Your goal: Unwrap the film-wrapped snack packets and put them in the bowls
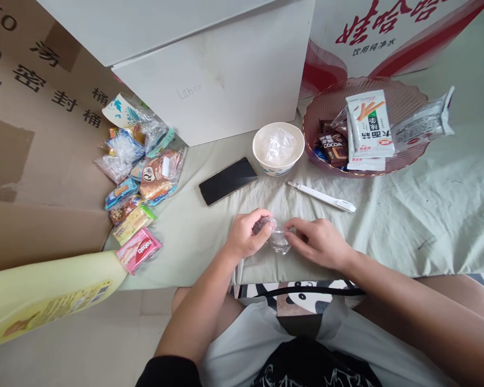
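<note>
Crumpled clear plastic film (pixel 281 243) is between my two hands, low over the near part of the cloth. My left hand (pixel 247 234) curls around one side of it, thumb and index finger closed on the film. From the other side, my right hand (pixel 322 244) pinches the film's edge with its fingertips. Whether anything is inside the film I cannot tell. Beyond the hands stands a white paper bowl (pixel 279 166) with more crumpled clear film (pixel 280 145) in it. A slim white tool (pixel 322 197) lies right of the bowl, and a black phone (pixel 228 181) lies left of it.
At the right back, a pink scalloped bowl (pixel 411 88) holds several snack packets. Wrapped snacks, including a pink packet (pixel 139 250), pile up by a cardboard box (pixel 44 161). White boxes (pixel 225 80) wall off the back. A yellow bottle (pixel 56 295) lies at the left edge.
</note>
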The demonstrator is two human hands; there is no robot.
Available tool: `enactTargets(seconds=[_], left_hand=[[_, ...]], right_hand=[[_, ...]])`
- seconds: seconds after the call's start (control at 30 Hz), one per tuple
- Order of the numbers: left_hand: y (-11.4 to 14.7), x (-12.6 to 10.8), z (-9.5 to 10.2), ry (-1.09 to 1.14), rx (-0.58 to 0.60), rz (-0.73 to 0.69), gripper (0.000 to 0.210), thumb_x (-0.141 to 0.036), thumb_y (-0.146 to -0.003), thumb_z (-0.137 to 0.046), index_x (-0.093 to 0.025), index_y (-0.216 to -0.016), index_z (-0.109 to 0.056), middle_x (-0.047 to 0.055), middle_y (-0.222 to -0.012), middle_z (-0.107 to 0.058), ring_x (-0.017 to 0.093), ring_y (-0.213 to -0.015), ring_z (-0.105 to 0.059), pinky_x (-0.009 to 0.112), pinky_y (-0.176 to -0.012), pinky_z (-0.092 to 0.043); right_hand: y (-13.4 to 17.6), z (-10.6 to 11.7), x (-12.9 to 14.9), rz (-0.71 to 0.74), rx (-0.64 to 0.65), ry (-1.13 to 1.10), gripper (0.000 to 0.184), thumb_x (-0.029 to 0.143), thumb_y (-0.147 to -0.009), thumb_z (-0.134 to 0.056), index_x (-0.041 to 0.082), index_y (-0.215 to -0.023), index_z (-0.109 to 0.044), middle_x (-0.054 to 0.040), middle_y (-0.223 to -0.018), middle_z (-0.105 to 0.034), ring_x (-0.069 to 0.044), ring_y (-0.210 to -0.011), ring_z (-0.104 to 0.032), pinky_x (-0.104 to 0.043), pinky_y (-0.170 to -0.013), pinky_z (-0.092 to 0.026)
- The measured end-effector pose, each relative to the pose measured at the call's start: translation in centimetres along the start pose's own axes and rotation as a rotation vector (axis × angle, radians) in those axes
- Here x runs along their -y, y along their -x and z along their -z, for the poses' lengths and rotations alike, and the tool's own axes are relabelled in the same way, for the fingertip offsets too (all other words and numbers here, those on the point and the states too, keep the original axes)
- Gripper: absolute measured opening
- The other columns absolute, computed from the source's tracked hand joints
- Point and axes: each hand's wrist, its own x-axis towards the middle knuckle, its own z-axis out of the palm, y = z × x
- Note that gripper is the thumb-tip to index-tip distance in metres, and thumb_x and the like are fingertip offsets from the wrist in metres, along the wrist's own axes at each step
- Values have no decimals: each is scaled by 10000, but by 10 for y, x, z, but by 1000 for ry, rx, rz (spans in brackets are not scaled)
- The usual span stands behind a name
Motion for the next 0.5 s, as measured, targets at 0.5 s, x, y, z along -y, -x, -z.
enactTargets(seconds=[0.5], left_hand=[[-3, 14, 14, 645, -484, 140, 307, -450, -720, -816, -223, -863, -668, -19, -669, -631, 109, -518, -528, 226, -490, -429]], right_hand=[[-6, 17, 4, -59, -26, -179, 258, 376, -925, -458, 204, -789, -593, 43, -535, -499, -106, -488, -433, -247, -554, -330]])
